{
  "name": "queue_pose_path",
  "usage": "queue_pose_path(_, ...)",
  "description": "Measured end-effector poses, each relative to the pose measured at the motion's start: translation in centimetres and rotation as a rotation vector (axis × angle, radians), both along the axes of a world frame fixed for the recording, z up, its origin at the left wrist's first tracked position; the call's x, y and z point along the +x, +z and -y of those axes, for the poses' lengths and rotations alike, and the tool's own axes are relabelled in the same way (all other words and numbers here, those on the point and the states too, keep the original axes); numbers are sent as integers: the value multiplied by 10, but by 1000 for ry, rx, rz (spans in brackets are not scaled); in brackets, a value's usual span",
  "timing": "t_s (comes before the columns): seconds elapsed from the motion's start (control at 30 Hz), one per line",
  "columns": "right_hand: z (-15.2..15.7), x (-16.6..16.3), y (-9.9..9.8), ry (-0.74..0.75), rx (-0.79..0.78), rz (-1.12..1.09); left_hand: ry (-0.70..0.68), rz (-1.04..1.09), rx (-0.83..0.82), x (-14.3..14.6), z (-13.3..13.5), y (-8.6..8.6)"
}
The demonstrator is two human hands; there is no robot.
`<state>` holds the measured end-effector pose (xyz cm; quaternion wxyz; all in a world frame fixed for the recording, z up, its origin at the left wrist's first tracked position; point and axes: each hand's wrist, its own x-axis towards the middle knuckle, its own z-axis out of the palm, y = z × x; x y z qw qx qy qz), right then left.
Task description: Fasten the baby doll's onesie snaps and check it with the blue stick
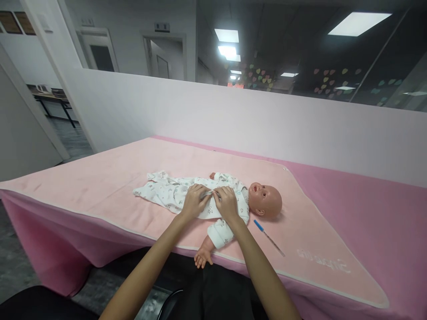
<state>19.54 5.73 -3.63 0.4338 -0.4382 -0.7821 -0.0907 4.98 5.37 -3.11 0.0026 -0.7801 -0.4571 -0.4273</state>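
A baby doll (265, 202) lies on its back, head toward the right, in white patterned baby clothes (167, 193). My left hand (195, 200) is closed at the belly, its fingers pinching the cloth. Close beside it, my right hand (227, 202) also grips the clothes, nearer the chest. A fold of white fabric is bunched between my fingertips; whether a fastener is there I cannot tell. One doll arm (203, 255) hangs toward me over the front edge. Below the head lies a slim clear stick with a blue end (258, 225).
A pale pink pad (110, 178) with a white border covers most of the table, over a darker pink cloth (367, 204). Behind it stands a white wall (233, 115) with dark glass above. A dark chair (36, 304) is at lower left.
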Motion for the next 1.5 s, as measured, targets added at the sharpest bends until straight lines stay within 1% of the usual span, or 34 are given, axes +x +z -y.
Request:
queue_pose_path(0.1,0,0,1,0,1,5,-12,75,-36,-1,-2,2)
queue_pose_path(0.2,1,0,1,-4,0,2,-53,140,-77,-3,-5,3)
queue_pose_path(0.33,1,0,1,-3,5,3,-81,181,-99,-5,-7,1)
queue_pose_path(0.53,1,0,1,-6,7,1,-12,123,-38,-3,-1,-2)
queue_pose_path(0.73,1,0,0,-1,9,-5,11,44,44,1,4,0)
queue_pose_path(0.87,1,1,0,-4,8,-2,-14,63,53,1,3,-1)
queue_pose_path(1.03,2,1,0,11,-2,-12,-81,108,45,-1,3,-2)
queue_pose_path(1.27,2,0,0,-16,9,-67,-39,147,51,-1,4,0)
queue_pose_path(1.5,0,0,-2,-80,24,-79,-66,-33,51,0,4,2)
